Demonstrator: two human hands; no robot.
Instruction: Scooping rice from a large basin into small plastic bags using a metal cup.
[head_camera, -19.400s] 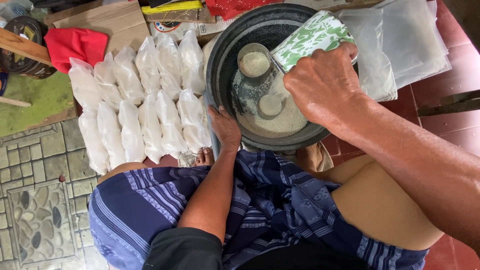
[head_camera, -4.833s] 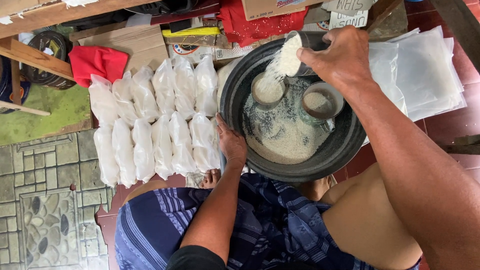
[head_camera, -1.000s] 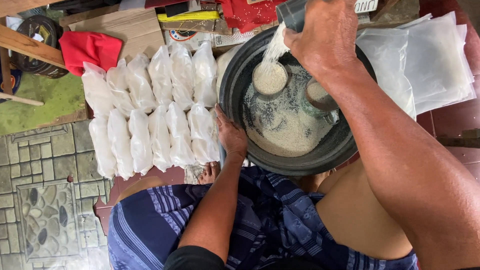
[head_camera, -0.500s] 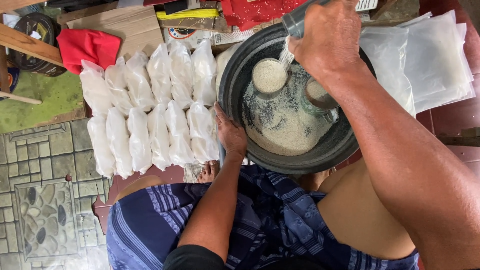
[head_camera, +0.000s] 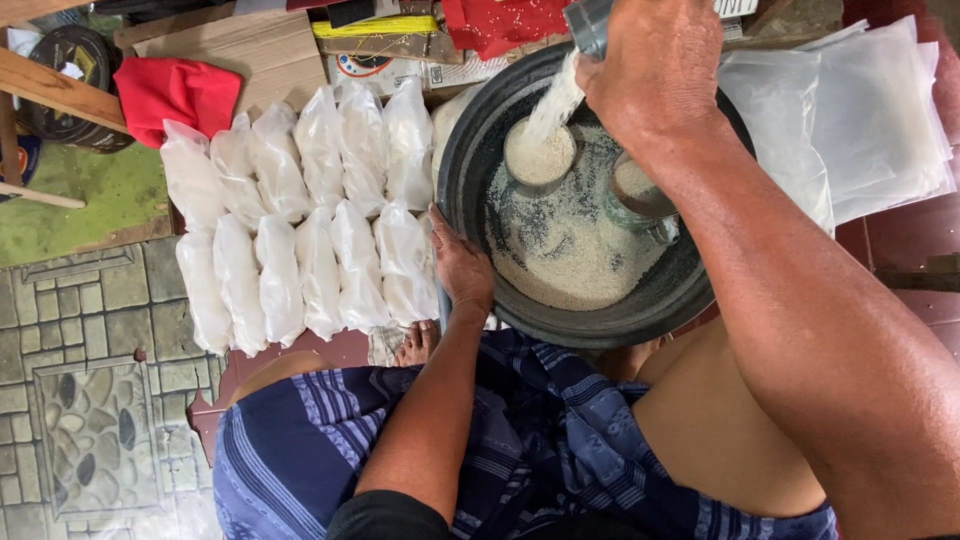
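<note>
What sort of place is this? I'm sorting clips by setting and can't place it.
Probably a home or small-shop floor used for packing rice by hand. The person sits on the floor over a dark basin of grains, beside rows of filled clear bags, a stack of empty plastic bags and stone-patterned tiles.
</note>
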